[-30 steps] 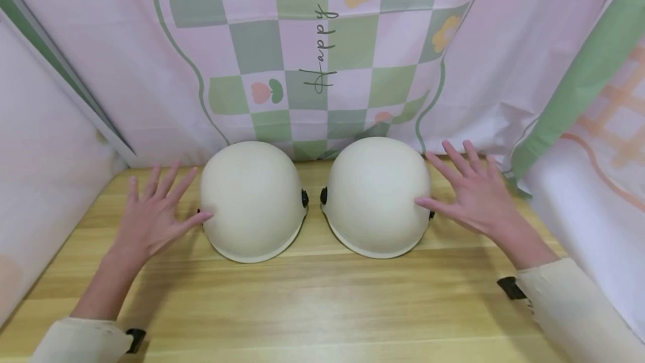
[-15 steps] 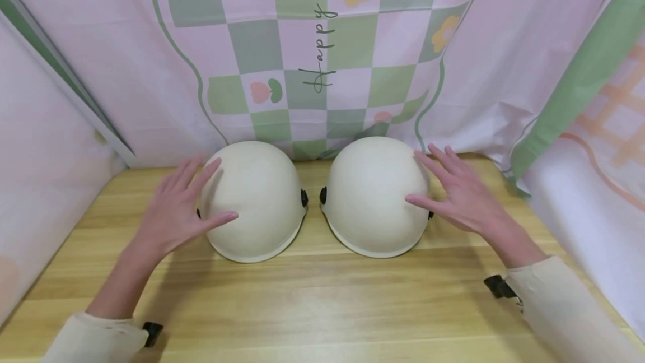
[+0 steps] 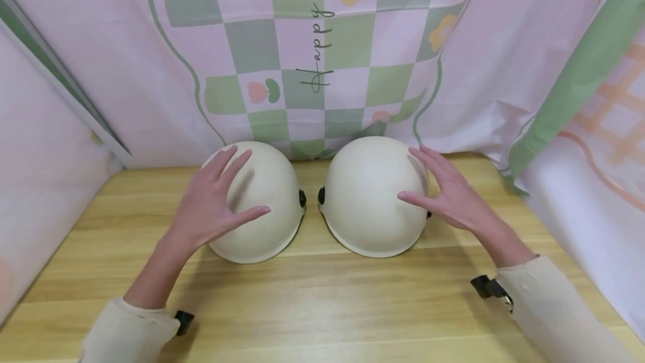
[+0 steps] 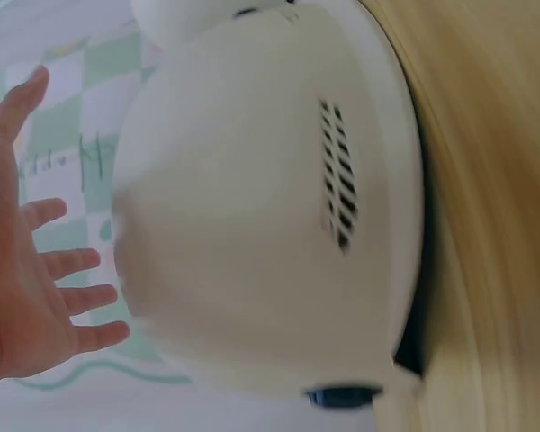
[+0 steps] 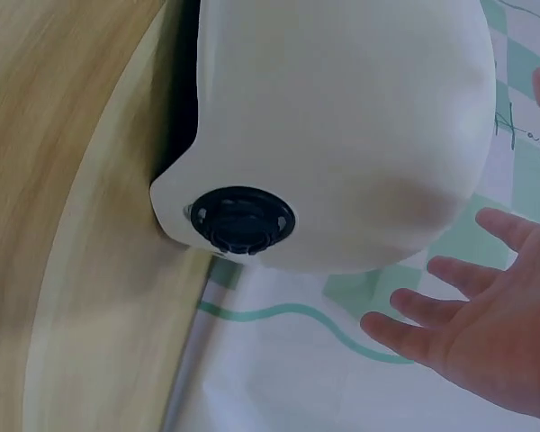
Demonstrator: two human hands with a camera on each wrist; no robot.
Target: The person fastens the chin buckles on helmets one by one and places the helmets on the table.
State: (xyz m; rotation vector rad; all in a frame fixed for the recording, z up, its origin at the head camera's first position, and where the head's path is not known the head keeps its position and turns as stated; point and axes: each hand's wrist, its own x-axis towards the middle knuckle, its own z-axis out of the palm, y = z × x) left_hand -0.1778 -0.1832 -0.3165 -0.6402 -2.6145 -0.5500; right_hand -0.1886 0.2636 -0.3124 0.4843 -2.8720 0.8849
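Two cream-coloured helmets stand dome up, side by side on the wooden table. Over the left helmet (image 3: 269, 184) hovers my left hand (image 3: 206, 206), its fingers spread and apart from the shell. The left wrist view shows a slotted vent on this helmet (image 4: 234, 198) and a gap between shell and palm. My right hand (image 3: 448, 195) is at the outer side of the right helmet (image 3: 370, 200), fingers extended and thumb over the dome. In the right wrist view a round black side knob (image 5: 243, 220) shows on that helmet. Neither hand holds anything.
The wooden table (image 3: 302, 307) runs up to a hanging cloth (image 3: 347, 43) with green checks and flowers right behind the helmets. More cloth hangs at the left (image 3: 45, 128) and the right side (image 3: 589, 200). Small black devices sit at both wrists.
My left hand has moved right, from beside the left helmet to above it. The right hand has shifted slightly left toward the right helmet. Both helmets have stayed in place.
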